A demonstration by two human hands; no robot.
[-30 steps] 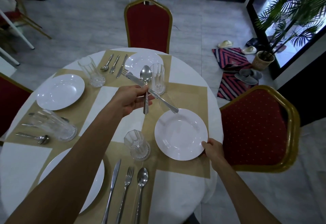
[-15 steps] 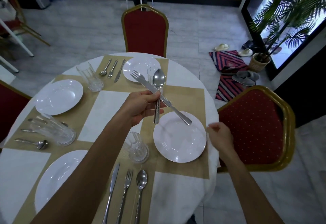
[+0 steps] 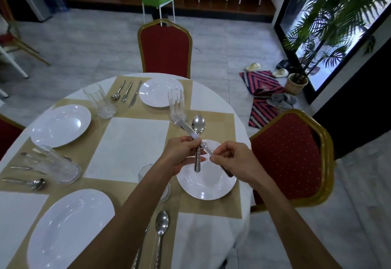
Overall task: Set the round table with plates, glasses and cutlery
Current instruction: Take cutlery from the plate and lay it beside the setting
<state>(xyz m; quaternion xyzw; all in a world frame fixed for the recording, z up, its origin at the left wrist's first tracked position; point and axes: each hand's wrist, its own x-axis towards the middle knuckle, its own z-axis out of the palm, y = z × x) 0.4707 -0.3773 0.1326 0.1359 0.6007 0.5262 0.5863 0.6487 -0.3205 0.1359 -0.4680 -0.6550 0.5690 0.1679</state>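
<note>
My left hand [image 3: 182,155] grips a crossed bundle of cutlery above the right-hand white plate [image 3: 211,190]: a spoon [image 3: 198,124] pointing away and a fork [image 3: 176,119] lying with a knife, slanting to the upper left. My right hand [image 3: 232,163] pinches the handle end of the slanted pieces; their lower tip shows below my right hand. A glass [image 3: 177,103] stands upright just beyond the held cutlery. Another glass [image 3: 165,192] next to the plate is mostly hidden by my left forearm.
Three other places on the round table [image 3: 137,137] hold white plates [image 3: 60,124], cutlery and glasses; one glass [image 3: 57,167] at the left lies tipped over. Red chairs [image 3: 289,158] stand at the right and far side. Rugs, slippers and a potted palm [image 3: 296,82] lie beyond.
My right hand left the plate's rim and rose to pinch the cutlery handles. My left hand drew the bundle nearer, over the right-hand plate. The view tilted up.
</note>
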